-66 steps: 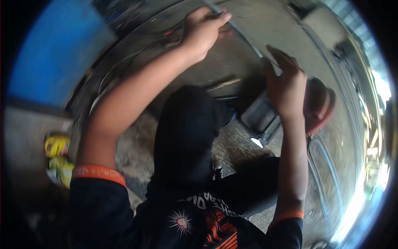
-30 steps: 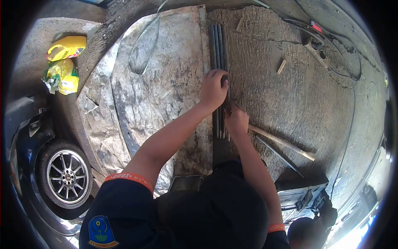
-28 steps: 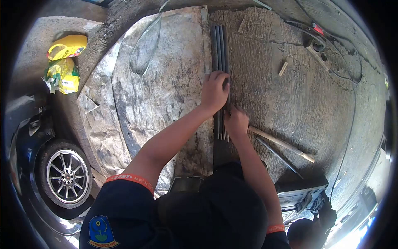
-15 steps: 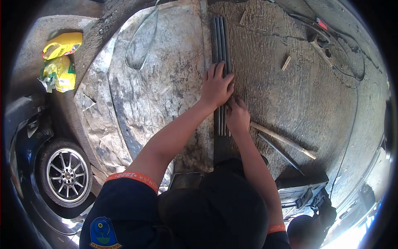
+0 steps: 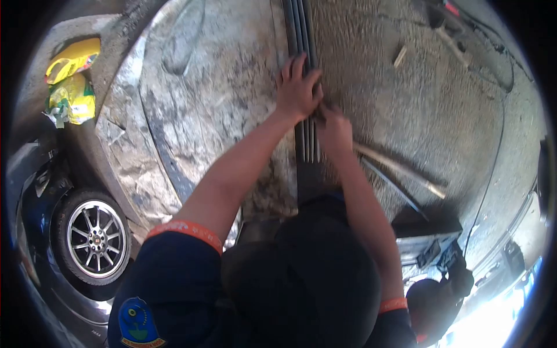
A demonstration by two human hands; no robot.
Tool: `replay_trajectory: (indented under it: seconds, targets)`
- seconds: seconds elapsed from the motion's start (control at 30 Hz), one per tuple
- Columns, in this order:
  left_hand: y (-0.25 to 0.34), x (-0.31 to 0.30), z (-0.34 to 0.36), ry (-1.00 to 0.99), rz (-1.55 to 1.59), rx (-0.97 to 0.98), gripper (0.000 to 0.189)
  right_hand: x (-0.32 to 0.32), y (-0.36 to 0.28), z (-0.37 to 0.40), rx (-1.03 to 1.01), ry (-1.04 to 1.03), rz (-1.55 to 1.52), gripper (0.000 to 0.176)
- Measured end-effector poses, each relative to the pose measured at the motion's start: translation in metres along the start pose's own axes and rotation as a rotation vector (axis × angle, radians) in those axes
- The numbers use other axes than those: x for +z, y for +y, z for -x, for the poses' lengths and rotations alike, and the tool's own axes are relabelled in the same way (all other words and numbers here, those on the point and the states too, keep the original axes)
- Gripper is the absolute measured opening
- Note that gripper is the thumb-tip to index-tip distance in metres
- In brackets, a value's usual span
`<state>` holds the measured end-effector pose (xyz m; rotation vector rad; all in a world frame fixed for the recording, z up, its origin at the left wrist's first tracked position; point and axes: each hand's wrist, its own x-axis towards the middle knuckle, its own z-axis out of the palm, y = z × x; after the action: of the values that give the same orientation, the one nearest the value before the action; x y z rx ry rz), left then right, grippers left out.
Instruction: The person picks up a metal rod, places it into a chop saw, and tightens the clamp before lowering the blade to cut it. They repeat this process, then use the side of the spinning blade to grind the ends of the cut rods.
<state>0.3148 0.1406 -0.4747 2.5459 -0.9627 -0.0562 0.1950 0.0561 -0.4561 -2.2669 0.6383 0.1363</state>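
Several dark metal rods (image 5: 299,29) lie side by side along the seam between a stained sheet (image 5: 226,87) and the rough brown ground. My left hand (image 5: 297,90) rests across the rods with its fingers spread, the fingertips on and beside them. Just below it, to the right, my right hand (image 5: 335,130) is closed at the rods' right edge. Its fingertips are blurred, and what they pinch is hidden. Below both hands the rods' near ends show.
A wooden stick (image 5: 406,169) and a thin metal bar (image 5: 397,188) lie right of my right hand. A dark box (image 5: 426,235) stands lower right, a car wheel (image 5: 97,239) at the left. Yellow packaging (image 5: 78,98) is upper left; a wood chip (image 5: 400,56) lies upper right.
The view has shifted, so the rods, the stick and both hands appear higher in it. Both hands keep about the same places on the rods.
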Motion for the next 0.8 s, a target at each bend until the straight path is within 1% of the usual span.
replay_trajectory:
  seconds: [0.07,0.1,0.17,0.3,0.37,0.5,0.6,0.67,0.7,0.77,0.8]
  targets:
    - [-0.004,0.007,0.000,0.046,-0.037,0.045,0.032,-0.006,0.005,-0.003,-0.054,-0.026,-0.108,0.038]
    - [-0.005,0.010,0.000,0.037,-0.030,0.040,0.032,-0.005,0.007,-0.003,-0.045,-0.034,-0.104,0.038]
    - [-0.008,0.015,0.001,0.085,-0.056,0.071,0.032,-0.002,0.008,-0.003,-0.046,0.007,-0.154,0.037]
    - [-0.008,0.012,-0.004,0.068,-0.074,0.107,0.031,-0.002,0.004,-0.001,-0.047,0.007,-0.162,0.038]
    - [-0.010,0.010,-0.006,0.035,-0.108,0.124,0.030,0.000,0.002,0.002,-0.096,0.078,-0.156,0.039]
    - [-0.014,0.013,-0.005,0.067,-0.040,0.141,0.030,0.002,0.002,0.003,-0.034,0.022,-0.177,0.041]
    - [-0.013,0.016,-0.005,0.082,-0.033,0.125,0.032,0.003,0.004,0.006,-0.059,0.010,-0.171,0.046]
    - [-0.014,0.017,-0.005,0.102,-0.023,0.105,0.034,0.006,0.007,0.006,-0.164,0.038,-0.082,0.051]
    - [-0.015,0.016,-0.005,0.107,-0.025,0.105,0.034,0.004,0.005,0.005,-0.169,0.040,-0.082,0.051]
    - [-0.014,0.014,-0.004,0.065,-0.043,0.109,0.037,-0.003,0.001,0.009,-0.123,-0.042,0.002,0.053]
    - [-0.014,0.013,-0.004,0.073,-0.041,0.116,0.037,-0.008,0.001,0.010,-0.124,-0.032,0.006,0.053]
